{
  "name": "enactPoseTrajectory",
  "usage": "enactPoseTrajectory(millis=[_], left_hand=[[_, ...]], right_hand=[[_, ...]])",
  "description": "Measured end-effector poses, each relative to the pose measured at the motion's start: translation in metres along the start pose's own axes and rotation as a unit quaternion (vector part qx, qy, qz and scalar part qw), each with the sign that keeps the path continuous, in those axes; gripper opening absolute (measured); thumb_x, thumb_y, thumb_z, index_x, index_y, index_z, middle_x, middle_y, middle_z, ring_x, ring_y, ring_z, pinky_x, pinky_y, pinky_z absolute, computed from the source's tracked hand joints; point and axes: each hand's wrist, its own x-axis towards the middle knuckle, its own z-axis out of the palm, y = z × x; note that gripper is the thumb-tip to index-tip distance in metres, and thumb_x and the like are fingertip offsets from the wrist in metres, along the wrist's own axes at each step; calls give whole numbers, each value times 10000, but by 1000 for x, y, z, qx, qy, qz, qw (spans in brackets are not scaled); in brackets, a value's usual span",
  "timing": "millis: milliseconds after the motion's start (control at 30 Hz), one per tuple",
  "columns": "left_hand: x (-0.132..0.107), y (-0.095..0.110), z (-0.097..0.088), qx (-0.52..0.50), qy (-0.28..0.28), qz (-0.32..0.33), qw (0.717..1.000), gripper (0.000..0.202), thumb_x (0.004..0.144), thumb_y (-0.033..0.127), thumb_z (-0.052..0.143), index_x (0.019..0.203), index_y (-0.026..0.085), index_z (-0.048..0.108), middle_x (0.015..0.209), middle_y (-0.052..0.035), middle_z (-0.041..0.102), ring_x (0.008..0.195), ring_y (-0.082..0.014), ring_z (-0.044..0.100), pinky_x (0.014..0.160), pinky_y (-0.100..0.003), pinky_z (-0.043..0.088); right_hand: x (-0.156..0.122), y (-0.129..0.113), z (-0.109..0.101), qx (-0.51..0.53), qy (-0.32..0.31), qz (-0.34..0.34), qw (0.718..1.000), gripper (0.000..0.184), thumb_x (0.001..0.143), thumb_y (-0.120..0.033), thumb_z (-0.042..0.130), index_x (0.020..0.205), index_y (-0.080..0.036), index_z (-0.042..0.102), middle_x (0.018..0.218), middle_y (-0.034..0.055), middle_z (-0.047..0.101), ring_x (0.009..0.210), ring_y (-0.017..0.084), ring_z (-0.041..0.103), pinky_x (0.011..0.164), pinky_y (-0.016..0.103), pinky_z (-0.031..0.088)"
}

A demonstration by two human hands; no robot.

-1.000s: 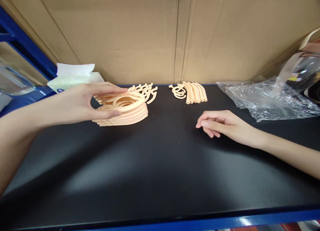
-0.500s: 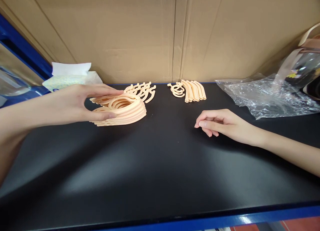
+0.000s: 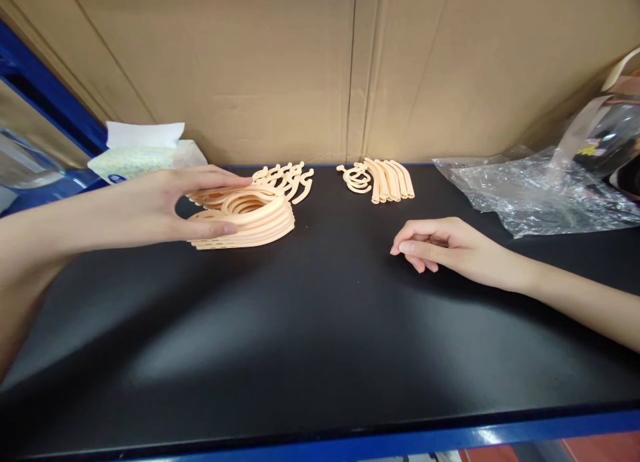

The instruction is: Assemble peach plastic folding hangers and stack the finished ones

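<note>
My left hand grips a stack of peach plastic ring-shaped pieces on the black tabletop, thumb under the near edge and fingers over the top. My right hand rests on the table at centre right, fingers loosely curled, holding nothing. Behind the stack lies a row of peach hook pieces. Further right is a bundle of curved peach strips against the cardboard wall.
A cardboard wall closes the back. A tissue pack sits at the back left by a blue frame. Crumpled clear plastic bags lie at the right. A blue edge runs along the table front.
Almost nothing has moved; the left hand keeps its hold on the ring stack and the right hand stays resting. Only the view shifts slightly.
</note>
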Motion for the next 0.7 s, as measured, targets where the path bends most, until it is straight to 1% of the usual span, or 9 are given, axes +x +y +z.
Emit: enactPoseTrajectory(millis=[67, 167, 267, 333, 433, 500, 567, 700], left_hand=[[-1, -2, 1, 6, -8, -13, 1000, 880, 689, 847, 545, 1368, 288, 563, 1303, -34, 648, 1077, -295, 626, 996, -488, 460], [-2, -3, 3, 13, -20, -54, 998, 995, 637, 906, 529, 1429, 306, 491, 1307, -36, 640, 1040, -305, 638, 969, -490, 473], [-1, -1, 4, 16, -24, -80, 996, 1037, 600, 936, 513, 1433, 318, 486, 1290, -33, 645, 1010, -310, 644, 956, -505, 474], [0, 1, 4, 12, -24, -78, 997, 1027, 617, 924, 510, 1430, 298, 495, 1270, -51, 657, 997, -313, 645, 942, -510, 480], [1, 2, 5, 9, -13, -54, 998, 1017, 641, 902, 518, 1422, 251, 508, 1246, -76, 668, 986, -303, 641, 930, -504, 486], [1, 0, 6, 15, -4, -42, 999, 992, 660, 897, 510, 1422, 262, 508, 1217, -71, 675, 957, -287, 644, 912, -493, 496], [1, -2, 8, 21, -1, -39, 999, 955, 682, 891, 497, 1428, 296, 498, 1189, -57, 678, 924, -274, 649, 889, -475, 508], [0, -5, 8, 21, -5, -28, 999, 962, 694, 882, 506, 1437, 272, 488, 1190, -58, 680, 922, -259, 643, 888, -436, 514]], right_hand=[[0, 0, 0, -2, -1, 2, 1000, 332, 923, -495, 570, 880, -186, 682, 601, -16, 555, 536, 101, 493, 523, 249, 391], [0, 1, 0, -1, -2, 2, 1000, 330, 921, -495, 572, 881, -187, 684, 602, -15, 555, 538, 103, 495, 524, 250, 394], [0, 0, 0, 0, -1, -3, 1000, 327, 925, -488, 566, 880, -187, 683, 599, -14, 549, 534, 103, 489, 517, 248, 392], [0, 0, 0, -4, -1, -2, 1000, 327, 927, -487, 565, 880, -186, 682, 601, -14, 551, 536, 103, 491, 520, 248, 394], [-1, 1, 0, -6, -3, 2, 1000, 327, 929, -488, 564, 883, -186, 681, 608, -15, 557, 545, 102, 500, 523, 247, 392], [-1, 1, -1, -2, -5, 2, 1000, 317, 931, -481, 566, 887, -189, 679, 614, -17, 559, 553, 100, 505, 525, 244, 391], [-1, 1, 0, 1, -6, 1, 1000, 302, 931, -472, 571, 891, -192, 679, 618, -19, 563, 558, 98, 508, 527, 242, 390], [0, 0, 0, -3, -7, 1, 1000, 297, 928, -468, 576, 883, -194, 681, 612, -20, 566, 552, 99, 507, 522, 245, 383]])
